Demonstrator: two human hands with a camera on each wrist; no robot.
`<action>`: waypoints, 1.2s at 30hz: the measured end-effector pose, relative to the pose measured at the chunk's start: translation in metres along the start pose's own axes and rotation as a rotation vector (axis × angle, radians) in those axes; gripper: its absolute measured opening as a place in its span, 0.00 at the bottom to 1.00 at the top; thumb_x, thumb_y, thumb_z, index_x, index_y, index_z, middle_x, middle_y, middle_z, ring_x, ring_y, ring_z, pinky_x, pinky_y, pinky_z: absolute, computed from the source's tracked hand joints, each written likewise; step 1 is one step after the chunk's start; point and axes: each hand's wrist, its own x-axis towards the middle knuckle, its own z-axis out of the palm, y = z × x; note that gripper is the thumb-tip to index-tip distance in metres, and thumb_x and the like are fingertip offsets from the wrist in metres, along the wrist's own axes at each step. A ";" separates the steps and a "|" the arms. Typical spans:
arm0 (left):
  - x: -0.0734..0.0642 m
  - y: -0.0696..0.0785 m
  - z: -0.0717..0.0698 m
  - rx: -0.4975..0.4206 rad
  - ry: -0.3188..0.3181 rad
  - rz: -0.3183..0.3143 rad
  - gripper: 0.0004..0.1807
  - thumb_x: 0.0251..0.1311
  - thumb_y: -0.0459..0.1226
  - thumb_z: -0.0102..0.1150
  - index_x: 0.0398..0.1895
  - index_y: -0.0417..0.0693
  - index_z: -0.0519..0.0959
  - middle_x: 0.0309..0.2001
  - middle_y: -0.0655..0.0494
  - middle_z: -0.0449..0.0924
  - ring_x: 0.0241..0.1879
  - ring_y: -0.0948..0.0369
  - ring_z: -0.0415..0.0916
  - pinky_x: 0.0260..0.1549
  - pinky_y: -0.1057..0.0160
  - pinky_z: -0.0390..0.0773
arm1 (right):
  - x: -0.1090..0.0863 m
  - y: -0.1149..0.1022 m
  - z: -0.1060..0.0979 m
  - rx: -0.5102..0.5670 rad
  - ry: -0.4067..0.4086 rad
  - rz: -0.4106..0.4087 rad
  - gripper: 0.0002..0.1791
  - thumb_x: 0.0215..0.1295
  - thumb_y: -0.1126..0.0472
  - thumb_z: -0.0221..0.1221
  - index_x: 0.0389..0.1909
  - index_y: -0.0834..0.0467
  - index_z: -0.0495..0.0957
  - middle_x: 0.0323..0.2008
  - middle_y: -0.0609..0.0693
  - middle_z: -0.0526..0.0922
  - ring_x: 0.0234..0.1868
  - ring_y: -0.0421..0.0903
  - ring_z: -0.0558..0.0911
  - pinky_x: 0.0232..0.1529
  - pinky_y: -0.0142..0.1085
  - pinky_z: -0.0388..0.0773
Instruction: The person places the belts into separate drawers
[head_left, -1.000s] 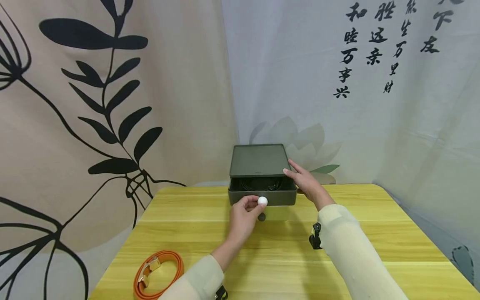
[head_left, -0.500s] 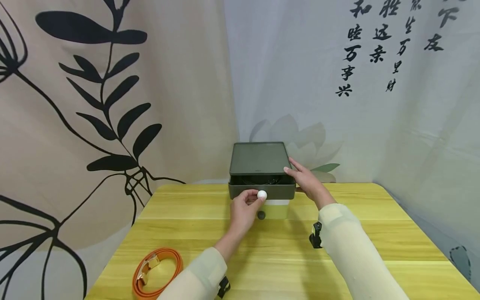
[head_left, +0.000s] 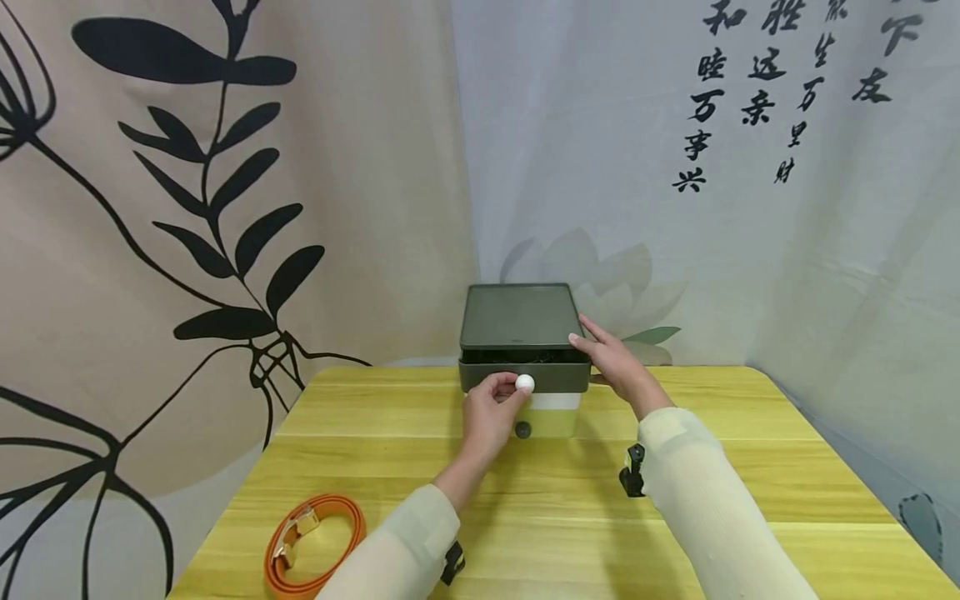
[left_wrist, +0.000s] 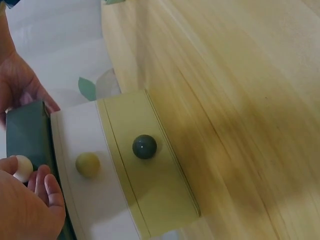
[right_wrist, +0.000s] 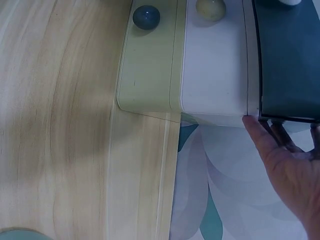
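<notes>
A small drawer cabinet with a dark green top stands near the table's back edge. Its dark green top drawer is pulled partly out, and something dark inside is mostly hidden. My left hand pinches the white round knob on that drawer between thumb and fingers. Below are a white drawer with a yellow knob and a yellow-green drawer with a dark green knob, both pushed in. My right hand rests against the cabinet's right side, fingers extended.
A coiled orange belt with a gold-coloured buckle lies at the table's front left. Behind the wooden table hangs a printed cloth with leaves and writing. Black wrist straps show at both sleeves.
My left hand has pushed the top drawer inward, away from me, so the gap beneath the cabinet top is narrower and the black cable inside is mostly hidden. My right hand keeps its place.
</notes>
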 end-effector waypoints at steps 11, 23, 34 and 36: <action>0.007 -0.001 0.004 0.009 0.021 -0.014 0.09 0.58 0.32 0.70 0.41 0.39 0.83 0.33 0.51 0.85 0.34 0.60 0.81 0.33 0.65 0.81 | 0.000 -0.001 0.000 0.027 -0.001 0.003 0.37 0.79 0.48 0.47 0.80 0.43 0.39 0.79 0.58 0.35 0.75 0.67 0.45 0.67 0.61 0.59; 0.012 -0.004 0.007 0.007 0.029 -0.005 0.09 0.59 0.32 0.69 0.41 0.39 0.83 0.34 0.51 0.86 0.34 0.61 0.81 0.33 0.65 0.81 | 0.000 0.001 0.000 0.041 -0.001 0.000 0.38 0.78 0.48 0.48 0.80 0.42 0.39 0.79 0.57 0.35 0.75 0.65 0.47 0.66 0.60 0.61; 0.018 -0.006 0.009 0.016 0.050 -0.023 0.10 0.58 0.33 0.70 0.41 0.39 0.84 0.34 0.51 0.85 0.35 0.60 0.82 0.36 0.63 0.82 | -0.001 0.001 0.000 0.047 -0.010 -0.011 0.38 0.78 0.48 0.47 0.80 0.41 0.38 0.78 0.60 0.37 0.75 0.64 0.51 0.66 0.59 0.62; 0.019 -0.006 0.009 0.019 0.050 -0.027 0.10 0.58 0.33 0.70 0.42 0.39 0.84 0.34 0.51 0.85 0.35 0.60 0.82 0.36 0.63 0.82 | -0.001 0.001 0.000 0.047 -0.009 -0.011 0.38 0.78 0.47 0.47 0.80 0.41 0.38 0.78 0.60 0.38 0.75 0.64 0.52 0.66 0.59 0.62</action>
